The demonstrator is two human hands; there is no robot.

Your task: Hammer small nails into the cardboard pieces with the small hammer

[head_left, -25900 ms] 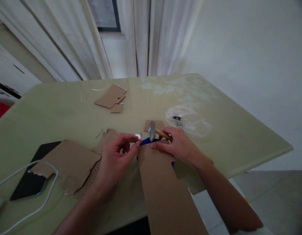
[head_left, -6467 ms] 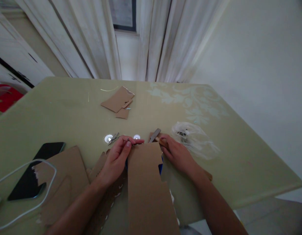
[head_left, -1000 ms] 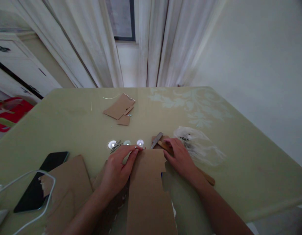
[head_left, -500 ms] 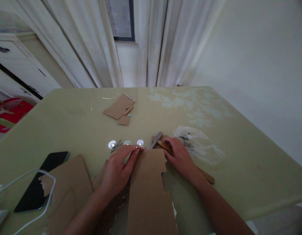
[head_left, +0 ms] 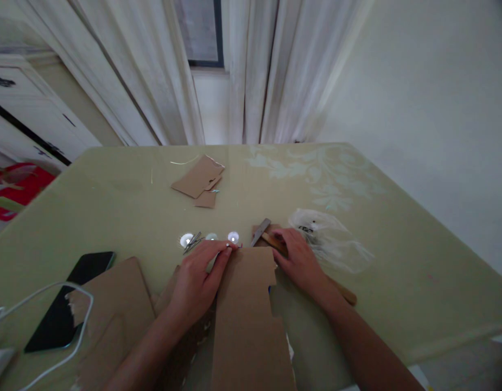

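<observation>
Phone (head_left: pixel 67 301) far left, out of the way. My left hand (head_left: pixel 197 279) pinches a small nail (head_left: pixel 227 246) upright at the cardboard strip (head_left: pixel 246 309) top edge to steady it; right hand (head_left: pixel 302 260), fingers wrapped round the hammer (head_left: pixel 275 244), rests low on table (head_left: pixel 397 260).

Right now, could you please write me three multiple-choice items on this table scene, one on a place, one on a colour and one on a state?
1. Where does the phone lie?
A. at the table's near left
B. on the plastic bag
C. by the curtains

2. What colour is the cable across the phone?
A. red
B. white
C. blue

3. How is the right hand engaged?
A. open, raised in the air
B. closed on the hammer handle
C. flat on the phone

Answers:
1 A: the phone sits far left, beside torn cardboard.
2 B: the loop looks white.
3 B: its fingers wrap the wooden handle.
</observation>
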